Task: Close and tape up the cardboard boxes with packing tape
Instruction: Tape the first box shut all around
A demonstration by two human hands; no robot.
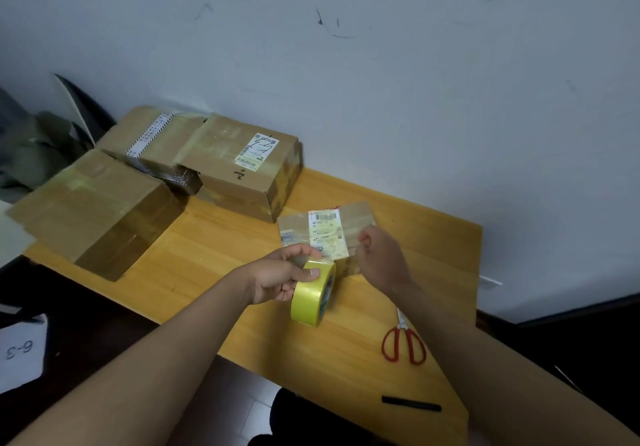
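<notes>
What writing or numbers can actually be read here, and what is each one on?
"6-3": handwritten on the white sheet at lower left, seen upside down.
Shipping label on the far cardboard box: barcodes and a scribble, print too small to read.
Label on the small flat parcel behind the hands: barcode and blurred print, not readable.
Tape roll: no readable text.
</notes>
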